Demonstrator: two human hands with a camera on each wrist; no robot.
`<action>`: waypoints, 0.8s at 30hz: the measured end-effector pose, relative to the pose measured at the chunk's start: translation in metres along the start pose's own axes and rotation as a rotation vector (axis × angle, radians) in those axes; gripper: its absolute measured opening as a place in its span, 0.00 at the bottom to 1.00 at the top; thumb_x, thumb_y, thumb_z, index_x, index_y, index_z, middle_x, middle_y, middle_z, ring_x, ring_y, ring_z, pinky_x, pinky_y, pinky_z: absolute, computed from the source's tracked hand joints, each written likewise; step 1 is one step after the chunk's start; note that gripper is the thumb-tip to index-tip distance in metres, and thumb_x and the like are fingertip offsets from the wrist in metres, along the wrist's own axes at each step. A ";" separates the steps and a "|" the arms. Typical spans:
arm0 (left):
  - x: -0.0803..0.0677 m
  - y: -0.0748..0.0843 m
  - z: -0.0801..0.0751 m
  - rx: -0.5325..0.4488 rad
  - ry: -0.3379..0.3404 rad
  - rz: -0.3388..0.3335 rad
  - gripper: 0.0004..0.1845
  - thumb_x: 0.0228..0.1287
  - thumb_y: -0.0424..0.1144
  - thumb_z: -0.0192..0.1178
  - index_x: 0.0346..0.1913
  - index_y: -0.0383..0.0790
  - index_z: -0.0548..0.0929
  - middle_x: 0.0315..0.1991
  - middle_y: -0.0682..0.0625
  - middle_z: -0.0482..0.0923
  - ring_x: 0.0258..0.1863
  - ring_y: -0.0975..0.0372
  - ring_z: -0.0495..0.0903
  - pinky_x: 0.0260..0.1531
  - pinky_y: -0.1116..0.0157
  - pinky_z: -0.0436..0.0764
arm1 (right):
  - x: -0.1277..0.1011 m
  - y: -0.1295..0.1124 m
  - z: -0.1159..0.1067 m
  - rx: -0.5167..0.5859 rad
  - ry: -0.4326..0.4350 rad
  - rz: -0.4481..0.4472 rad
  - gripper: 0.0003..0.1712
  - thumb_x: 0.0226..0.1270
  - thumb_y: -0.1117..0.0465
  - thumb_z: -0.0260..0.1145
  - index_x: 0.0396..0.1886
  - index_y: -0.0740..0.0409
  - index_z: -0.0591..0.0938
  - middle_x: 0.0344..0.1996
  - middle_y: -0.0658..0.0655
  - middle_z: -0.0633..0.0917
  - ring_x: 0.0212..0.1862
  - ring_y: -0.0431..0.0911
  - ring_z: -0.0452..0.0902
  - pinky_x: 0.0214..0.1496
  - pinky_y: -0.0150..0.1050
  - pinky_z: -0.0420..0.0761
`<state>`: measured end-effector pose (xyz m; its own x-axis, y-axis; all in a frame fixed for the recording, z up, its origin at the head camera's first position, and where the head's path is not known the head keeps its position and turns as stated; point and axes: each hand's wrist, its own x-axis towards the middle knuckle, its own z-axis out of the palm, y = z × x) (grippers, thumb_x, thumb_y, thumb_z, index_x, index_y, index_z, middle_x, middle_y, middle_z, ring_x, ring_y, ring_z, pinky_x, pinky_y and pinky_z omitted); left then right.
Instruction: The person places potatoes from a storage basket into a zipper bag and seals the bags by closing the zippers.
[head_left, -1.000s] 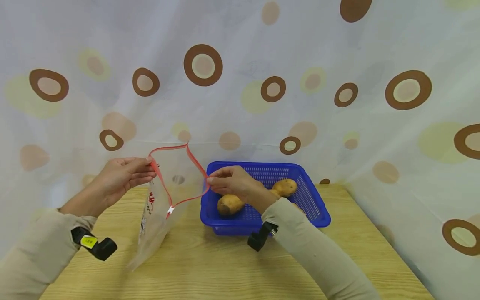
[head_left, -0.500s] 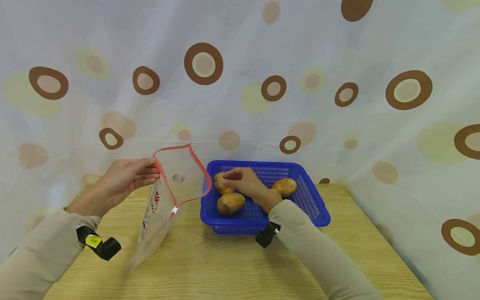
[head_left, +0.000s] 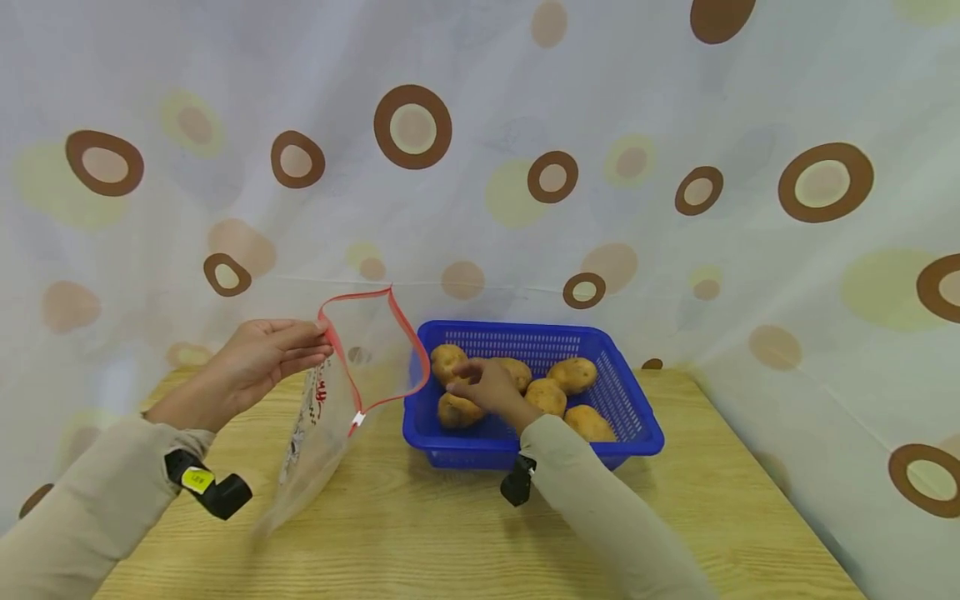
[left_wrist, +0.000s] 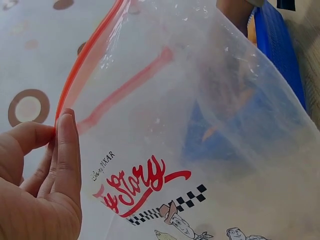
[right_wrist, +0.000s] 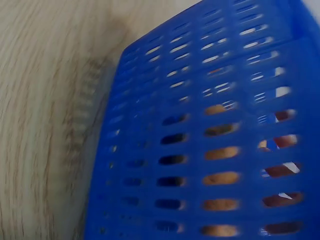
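Observation:
My left hand pinches the red zip edge of a clear zip bag between thumb and fingers. The bag hangs with its mouth spread apart; a white slider sits at the near corner of the zip. Red lettering and cartoon figures show on its side in the left wrist view. Inside the blue basket, my right hand reaches over the potatoes, thumb and fingers apart. Its fingertips are right at a potato and another potato on the left side. The right wrist view shows mostly the slotted basket wall.
More potatoes lie in the basket, among them one potato at the back right and one potato near the front. The basket stands on a wooden table. Behind hangs a patterned curtain with brown rings.
My right hand has let go of the bag's right edge and moved right and down into the basket. My left hand has shifted slightly right, still pinching the bag.

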<state>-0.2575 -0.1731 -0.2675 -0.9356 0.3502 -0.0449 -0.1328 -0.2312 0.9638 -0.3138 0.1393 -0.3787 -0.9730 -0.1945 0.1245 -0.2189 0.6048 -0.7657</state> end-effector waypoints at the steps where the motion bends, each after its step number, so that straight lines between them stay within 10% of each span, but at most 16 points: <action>1: 0.000 0.000 0.000 0.001 -0.001 0.002 0.08 0.68 0.33 0.58 0.33 0.39 0.87 0.32 0.49 0.85 0.34 0.64 0.85 0.40 0.72 0.85 | 0.000 0.001 0.000 -0.035 -0.001 -0.023 0.20 0.60 0.60 0.71 0.49 0.67 0.82 0.48 0.64 0.84 0.48 0.55 0.80 0.49 0.43 0.83; 6: -0.001 0.000 0.002 -0.004 0.003 0.009 0.09 0.69 0.32 0.57 0.33 0.40 0.86 0.31 0.50 0.85 0.33 0.65 0.85 0.39 0.73 0.85 | -0.002 0.004 0.000 -0.165 -0.048 -0.126 0.25 0.58 0.61 0.73 0.52 0.70 0.80 0.43 0.67 0.84 0.39 0.55 0.78 0.38 0.38 0.81; 15: 0.000 -0.001 0.002 -0.004 0.000 -0.001 0.09 0.69 0.34 0.58 0.33 0.40 0.87 0.32 0.50 0.85 0.34 0.65 0.85 0.40 0.72 0.85 | -0.003 0.011 0.000 -0.321 -0.267 -0.151 0.34 0.51 0.59 0.77 0.56 0.70 0.77 0.54 0.65 0.80 0.57 0.56 0.74 0.64 0.49 0.74; 24: -0.001 -0.002 0.001 0.003 -0.004 0.004 0.08 0.69 0.34 0.57 0.34 0.40 0.86 0.33 0.50 0.85 0.35 0.64 0.85 0.41 0.72 0.85 | -0.006 0.011 0.000 -0.409 -0.259 -0.175 0.34 0.45 0.66 0.78 0.55 0.69 0.77 0.53 0.64 0.80 0.57 0.56 0.73 0.66 0.49 0.71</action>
<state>-0.2559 -0.1719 -0.2689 -0.9349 0.3528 -0.0396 -0.1276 -0.2298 0.9648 -0.3102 0.1476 -0.3881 -0.8806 -0.4730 0.0286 -0.4377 0.7887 -0.4318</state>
